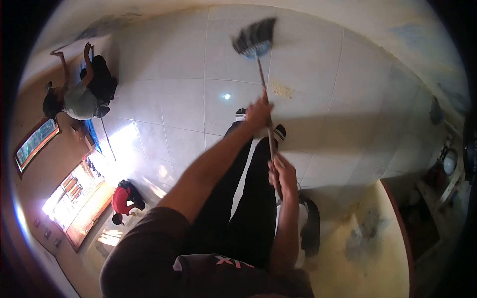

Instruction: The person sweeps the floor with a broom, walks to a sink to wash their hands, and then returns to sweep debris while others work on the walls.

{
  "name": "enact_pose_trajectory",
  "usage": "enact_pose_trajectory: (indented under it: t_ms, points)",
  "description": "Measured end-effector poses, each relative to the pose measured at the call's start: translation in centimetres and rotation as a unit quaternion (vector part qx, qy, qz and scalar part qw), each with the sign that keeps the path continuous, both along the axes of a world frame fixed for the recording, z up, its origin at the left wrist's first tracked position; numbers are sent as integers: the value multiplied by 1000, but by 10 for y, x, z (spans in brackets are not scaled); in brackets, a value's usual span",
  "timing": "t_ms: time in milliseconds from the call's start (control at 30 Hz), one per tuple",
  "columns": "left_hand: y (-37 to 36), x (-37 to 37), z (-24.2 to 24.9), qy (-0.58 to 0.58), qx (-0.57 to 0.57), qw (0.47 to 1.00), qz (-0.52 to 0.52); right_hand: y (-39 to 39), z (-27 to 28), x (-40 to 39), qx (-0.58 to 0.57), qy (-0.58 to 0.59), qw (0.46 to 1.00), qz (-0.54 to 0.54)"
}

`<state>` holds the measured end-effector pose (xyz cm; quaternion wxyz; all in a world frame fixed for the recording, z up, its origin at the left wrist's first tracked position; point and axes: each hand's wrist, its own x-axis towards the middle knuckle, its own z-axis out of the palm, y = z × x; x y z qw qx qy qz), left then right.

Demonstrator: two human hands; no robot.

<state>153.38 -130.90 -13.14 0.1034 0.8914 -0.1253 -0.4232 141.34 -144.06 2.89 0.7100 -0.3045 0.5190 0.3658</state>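
Both my hands grip a long-handled broom [263, 74] that slants up from my body across the tiled floor. My left hand [260, 114] is wrapped round the middle of the handle. Lower down, nearer my waist, my right hand [283, 174] is closed round the handle's upper end. The broom head [254, 38], dark and blurred with a bluish base, is at the floor beyond my feet. To the right of the handle lies a small patch of beige crumbs [282, 90].
Pale tiles [184, 102] cover the floor, bounded by walls. A person in grey [82, 104] is low by the left wall; another in red [120, 200] bends near a bright doorway. A yellowish low wall [367, 238] stands right, with clutter [442, 171] beyond it.
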Motion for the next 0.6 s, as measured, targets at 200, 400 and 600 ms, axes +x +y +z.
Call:
enact_pose_trajectory:
  t_ms: [200,400,600]
  points:
    - [-26,-74,85,-14,-120,992,-43,-39,91,-58,-98,-6,981,166]
    - [113,-38,73,-299,-66,947,101,22,49,3,90,-155,954,239]
    - [374,76,-11,-327,9,920,216,224,-58,146,37,-411,832,371]
